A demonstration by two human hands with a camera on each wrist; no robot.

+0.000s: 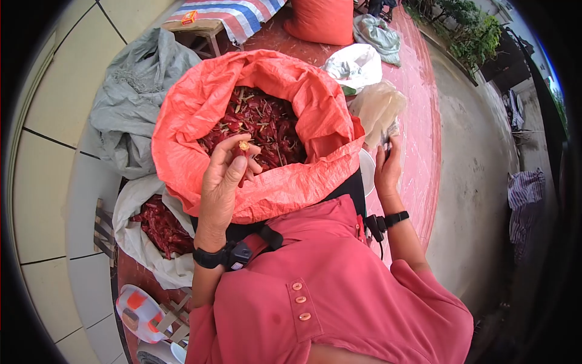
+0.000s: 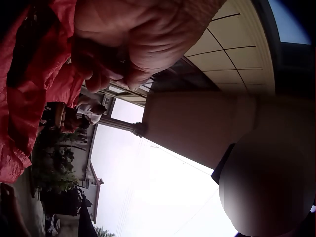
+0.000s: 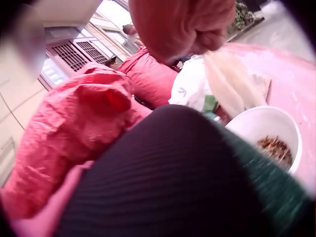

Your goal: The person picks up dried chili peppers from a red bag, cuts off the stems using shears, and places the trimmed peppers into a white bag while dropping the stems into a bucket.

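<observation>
Nearest is the person's red shirt (image 1: pixel 357 273), with a dark trouser leg (image 3: pixel 158 173) filling the low middle of the right wrist view. The left hand (image 1: pixel 218 185) is raised over the near edge of a big red sack (image 1: pixel 291 197), thumb and fingers pinching one dried red chilli (image 1: pixel 244 147), its pale end turned up towards the face. The right hand (image 1: pixel 388 173) is out to the side, well apart from that chilli; its fingers look bent, but I cannot tell whether they hold anything.

The step in hand appears to be sorting or trimming chillies one at a time. To do it well, the left grip should stay light yet firm, since a dry pod may crack, with the pale end left exposed so the other hand can get at it. Working above the sack mouth would let a dropped pod fall among the loose chillies (image 1: pixel 270 130).

Beside the right leg stands a white bucket (image 3: pixel 256 120) with stem-like scraps (image 3: pixel 276 150) inside; waste probably belongs there, clear of the good pods. Farther out, a pale plastic bag (image 1: pixel 377 109) lies near the right hand, and beyond it a bulging red sack (image 1: pixel 321 21) stands on the floor.
</observation>
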